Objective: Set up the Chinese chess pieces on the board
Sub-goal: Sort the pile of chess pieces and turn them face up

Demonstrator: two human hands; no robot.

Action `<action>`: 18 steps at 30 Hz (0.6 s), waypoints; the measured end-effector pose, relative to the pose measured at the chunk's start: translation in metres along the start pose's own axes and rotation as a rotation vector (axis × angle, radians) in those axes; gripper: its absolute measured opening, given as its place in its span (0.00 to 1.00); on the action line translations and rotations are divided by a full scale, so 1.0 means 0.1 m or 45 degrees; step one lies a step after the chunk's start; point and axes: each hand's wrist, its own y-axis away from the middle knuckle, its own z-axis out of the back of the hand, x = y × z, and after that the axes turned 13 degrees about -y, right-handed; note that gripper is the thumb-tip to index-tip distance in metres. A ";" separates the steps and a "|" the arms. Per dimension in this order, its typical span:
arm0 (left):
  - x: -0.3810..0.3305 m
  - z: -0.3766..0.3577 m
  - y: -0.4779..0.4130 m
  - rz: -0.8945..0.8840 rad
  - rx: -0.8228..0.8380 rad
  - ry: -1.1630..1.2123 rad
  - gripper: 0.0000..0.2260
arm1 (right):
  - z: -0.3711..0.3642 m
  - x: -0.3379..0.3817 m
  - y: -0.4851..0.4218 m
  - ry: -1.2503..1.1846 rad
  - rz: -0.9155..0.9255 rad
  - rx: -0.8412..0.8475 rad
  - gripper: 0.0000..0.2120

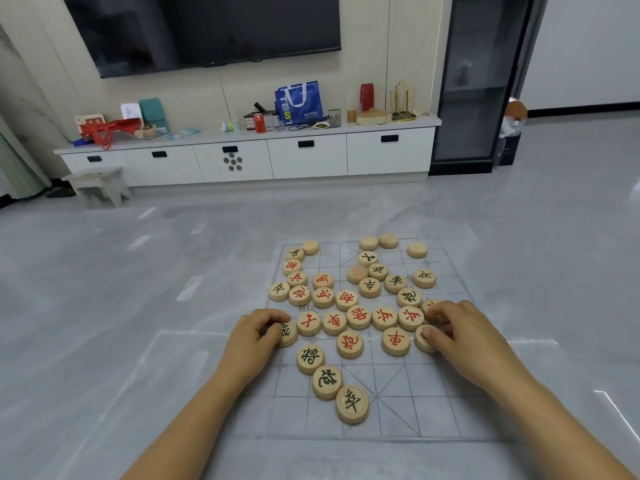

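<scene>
Well, the sorting has barely started. The board [415,414] is a clear gridded sheet lying flat on the grey floor [138,341], and the pieces [358,317] sit on it in a loose heap across its middle and far half, red and black lettering all mixed together. A few at the far edge lie face down [369,243]. None that I can see stands on a proper starting point yet.

Both hands are down in the heap. The left hand [258,336] has its fingers curled over a black-lettered piece [288,332] at the board's left edge and grips it. The right hand [460,336] is curled too, its thumb pressed on top of a pale piece [423,341] near the right edge, with its fingers bent over another piece beyond it (that one is mostly hidden).

My guess is that this is the picking-out step: each hand is taking one piece to carry to its home row. Next, each piece needs lifting clear of its neighbours, since the ones beside it touch or nearly touch. Its character then has to be read, and it must be set on a line crossing, not in a square. The face-down ones will want flipping first.
</scene>
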 end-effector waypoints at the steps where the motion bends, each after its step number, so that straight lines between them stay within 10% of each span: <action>1: 0.01 0.00 0.00 0.003 0.008 -0.001 0.13 | -0.01 0.01 -0.01 -0.022 0.004 -0.021 0.16; 11: 0.01 -0.04 -0.05 0.089 -0.005 0.077 0.10 | 0.15 -0.09 -0.52 -0.113 0.020 -0.295 0.13; 18: -0.02 -0.04 -0.20 0.079 0.076 0.093 0.11 | 0.00 -0.09 -1.59 0.257 0.047 -0.111 0.19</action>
